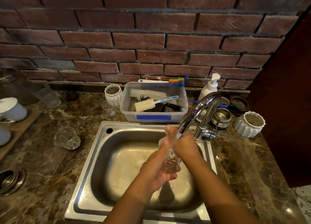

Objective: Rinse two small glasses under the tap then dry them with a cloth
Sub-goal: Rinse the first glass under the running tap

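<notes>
The rinse is under way on the first of the two. The left hand (156,170) grips a small clear faceted glass (170,163) from below, fingers wrapped round its base, over the stainless steel sink (87,173). Water runs from the curved chrome tap (200,109) onto the glass's upper part. The right hand (185,146) is against the rim, its fingers hidden, so I cannot tell whether it grips or only rubs. A second clear faceted glass (67,138) stands upright on the brown marbled table (50,165), left of the sink; whether it has been rinsed cannot be told. Left, by my judgement: perhaps that glass, then drying both; no cloth is in view
</notes>
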